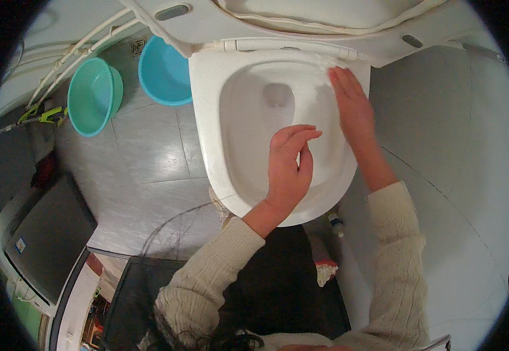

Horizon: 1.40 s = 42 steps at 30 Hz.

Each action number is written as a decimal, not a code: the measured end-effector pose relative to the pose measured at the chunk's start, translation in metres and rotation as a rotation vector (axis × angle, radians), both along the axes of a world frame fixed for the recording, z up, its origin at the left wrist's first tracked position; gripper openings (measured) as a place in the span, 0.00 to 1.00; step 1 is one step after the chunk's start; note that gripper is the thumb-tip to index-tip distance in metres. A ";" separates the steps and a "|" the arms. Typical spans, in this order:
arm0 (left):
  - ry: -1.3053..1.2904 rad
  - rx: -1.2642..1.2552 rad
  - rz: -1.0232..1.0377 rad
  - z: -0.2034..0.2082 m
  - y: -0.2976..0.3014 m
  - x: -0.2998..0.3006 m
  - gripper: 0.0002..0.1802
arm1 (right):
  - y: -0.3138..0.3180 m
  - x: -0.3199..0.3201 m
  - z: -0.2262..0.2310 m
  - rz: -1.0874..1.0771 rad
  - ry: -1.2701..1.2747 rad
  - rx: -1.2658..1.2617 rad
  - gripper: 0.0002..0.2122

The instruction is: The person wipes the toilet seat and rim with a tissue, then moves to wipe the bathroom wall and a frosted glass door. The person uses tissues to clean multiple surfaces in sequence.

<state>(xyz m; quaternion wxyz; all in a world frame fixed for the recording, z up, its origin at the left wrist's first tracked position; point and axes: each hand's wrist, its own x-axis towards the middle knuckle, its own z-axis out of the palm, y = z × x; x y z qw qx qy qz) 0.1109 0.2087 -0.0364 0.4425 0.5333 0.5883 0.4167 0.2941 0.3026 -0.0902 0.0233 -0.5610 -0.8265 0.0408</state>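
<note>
A white toilet with its lid raised lies straight ahead of me, its bowl uncovered. My right hand is laid flat along the right side of the rim, fingers stretched forward and close together. By its fingertips is a whitish patch near the hinge; I cannot make out whether it is a wipe or part of the toilet. Over the front of the bowl hangs my left hand, with bent fingers and the thumb apart, holding nothing that I can see.
Two basins, one green and one blue, stand on the grey tiled floor to the left. White pipes run along the wall behind them. A small bottle sits by the toilet's front right. A grey wall borders the right side.
</note>
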 end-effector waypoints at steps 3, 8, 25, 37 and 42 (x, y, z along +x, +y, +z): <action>0.013 -0.017 -0.025 -0.003 -0.011 0.010 0.18 | -0.020 0.034 0.006 -0.060 0.013 -0.056 0.28; 0.019 -0.056 -0.046 0.000 -0.022 0.016 0.18 | -0.047 0.046 0.006 -0.214 0.116 -0.197 0.29; 0.016 -0.090 -0.080 -0.016 -0.023 0.059 0.16 | -0.011 0.023 -0.009 -0.082 0.233 0.023 0.24; 0.018 0.063 -0.098 -0.013 0.006 0.081 0.22 | -0.002 0.033 -0.020 -0.209 0.160 0.013 0.26; 0.054 0.039 -0.087 -0.019 0.007 0.084 0.22 | 0.022 0.029 -0.028 -0.201 0.186 0.060 0.23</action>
